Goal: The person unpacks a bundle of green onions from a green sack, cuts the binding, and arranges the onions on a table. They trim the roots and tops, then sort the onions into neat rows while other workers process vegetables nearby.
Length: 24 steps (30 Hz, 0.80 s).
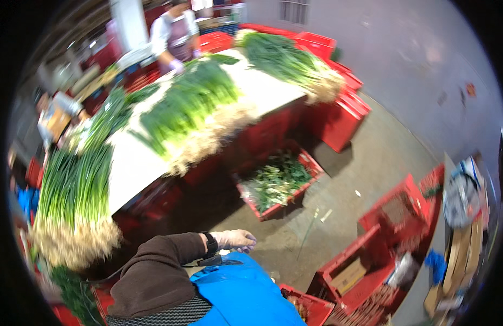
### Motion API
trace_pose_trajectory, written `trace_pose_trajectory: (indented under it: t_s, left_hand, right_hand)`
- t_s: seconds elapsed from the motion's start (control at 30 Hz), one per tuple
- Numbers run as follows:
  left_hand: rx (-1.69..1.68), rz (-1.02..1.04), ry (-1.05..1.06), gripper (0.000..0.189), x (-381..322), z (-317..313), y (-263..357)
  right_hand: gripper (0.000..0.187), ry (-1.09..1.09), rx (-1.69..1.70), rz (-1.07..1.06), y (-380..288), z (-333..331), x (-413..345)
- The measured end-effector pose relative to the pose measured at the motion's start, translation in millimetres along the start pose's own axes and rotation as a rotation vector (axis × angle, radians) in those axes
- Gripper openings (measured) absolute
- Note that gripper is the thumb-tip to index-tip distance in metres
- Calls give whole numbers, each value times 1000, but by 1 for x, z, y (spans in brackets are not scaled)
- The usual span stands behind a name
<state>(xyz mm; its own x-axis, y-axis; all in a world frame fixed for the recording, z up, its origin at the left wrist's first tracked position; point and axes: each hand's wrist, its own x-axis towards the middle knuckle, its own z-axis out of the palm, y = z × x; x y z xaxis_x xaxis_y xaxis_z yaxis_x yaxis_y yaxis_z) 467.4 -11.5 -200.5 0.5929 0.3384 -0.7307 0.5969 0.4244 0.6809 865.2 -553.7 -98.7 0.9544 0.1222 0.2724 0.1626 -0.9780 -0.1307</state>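
Observation:
My left hand, in a thin pale glove with a dark watch at the wrist, is in front of my blue apron. Its fingers curl loosely downward; no held thing shows, but the palm is hidden. My right hand is out of view. Before me stands a long white-topped table. A wide row of green onions lies across its middle, roots towards me. More green onions lie at its left end, roots overhanging the edge, and another pile lies at the far right.
A red crate of leafy trimmings stands on the floor beside the table. Red crates and cardboard pieces are at the right. One person stands across the table, another at the far left. Stacked red crates adjoin the table's right end.

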Motion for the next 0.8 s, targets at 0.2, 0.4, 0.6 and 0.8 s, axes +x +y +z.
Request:
trace_pose_trajectory:
  t_s: [0.2,0.4,0.6,0.8]
  left_hand:
    - [-368,105,194,48,-41,-84,-59]
    - [-560,156,610,39,-105,-212,-121]
    - [-668,188,852,41,-139,-296,-119]
    - [-554,190,1101,61,-92,-351,-84]
  right_hand:
    - [53,-192,278,-436,-183,91,27]
    - [51,-353,646,-959,-446,121,-41]
    - [48,-642,755,-1497,-676,84,-201]
    - [47,-907,832,-1890,-822,75,-330]
